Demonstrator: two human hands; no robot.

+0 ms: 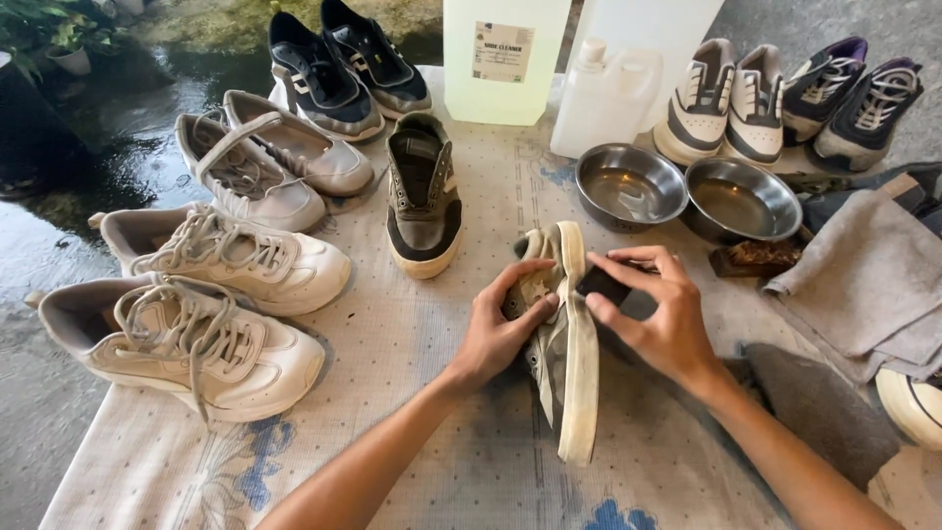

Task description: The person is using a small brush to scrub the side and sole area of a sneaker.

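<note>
- Just in front of the two metal bowls [687,196], on the patterned cloth [412,393], I am holding a worn grey shoe [564,363] tipped on its side, its pale sole edge facing up and to the right.
- Its long axis is running from the bowls straight back toward me, toe end nearer the bowls.
- I am gripping the shoe's upper with my left hand [505,319], fingers curled around the side away from the sole.
- I am pinching a small dark block [603,285] in my right hand [653,314] and pressing it on the sole edge at the end nearer the bowls.
- Both hands are sitting at that end; the end nearer me is lying untouched.
- Left of the bowls, its matching shoe [422,196] is standing upright, well apart.
</note>
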